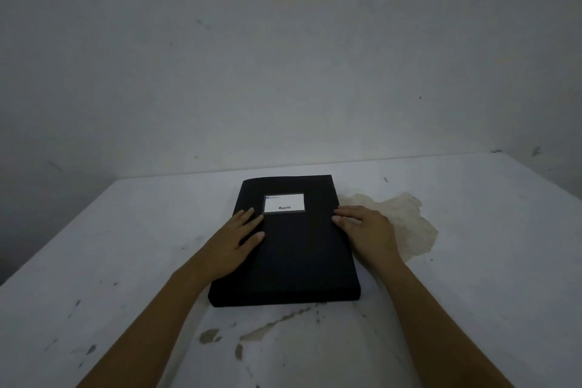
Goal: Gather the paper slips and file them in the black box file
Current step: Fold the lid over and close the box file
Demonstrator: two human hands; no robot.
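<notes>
Scuffed, stained white desk in dim light. Closed flat black rectangular box file lying mid-desk, lid down, white label near its far end. Left hand spread flat, palm down on the lid's left side, fingers extended toward the label, gripping nothing. Right hand flat at the file's right edge, fingertips touching the lid's rim, likewise holding nothing. Yellowish blotchy stain on the desk just right of the file. Bare grey marked wall behind.
</notes>
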